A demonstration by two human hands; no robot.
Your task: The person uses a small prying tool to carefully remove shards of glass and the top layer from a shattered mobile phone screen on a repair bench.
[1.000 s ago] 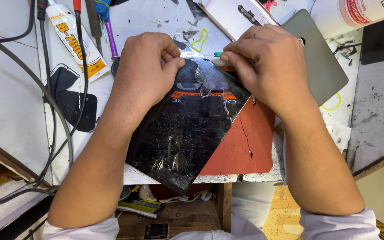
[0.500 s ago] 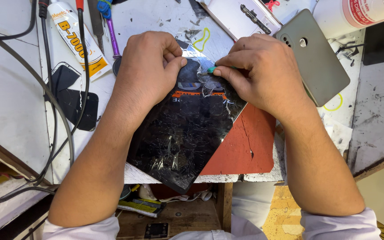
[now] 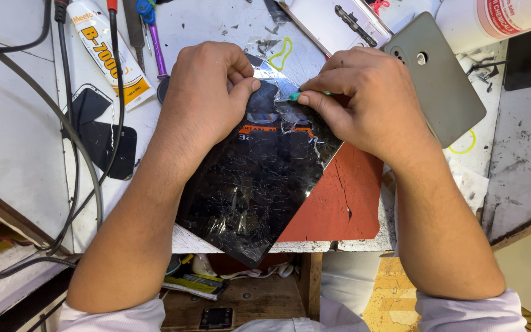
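Currently: left hand (image 3: pixel 207 92) fingers clamp top edge of cracked glossy tablet (image 3: pixel 253 184) | right hand (image 3: pixel 364 101) pinches green pick (image 3: pixel 294 96) at glass edge | red mat (image 3: pixel 339 203) beneath, bench edge near.

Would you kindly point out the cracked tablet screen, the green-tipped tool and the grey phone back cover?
cracked tablet screen (image 3: pixel 250 190), head view, middle of the shattered glass.
green-tipped tool (image 3: pixel 294 96), head view, its green tip at the right hand's fingertips.
grey phone back cover (image 3: pixel 444 80), head view, centre of the panel.

left hand (image 3: pixel 207 92): curled, thumb extended | right hand (image 3: pixel 367 101): fingertips pinched | forearms converging
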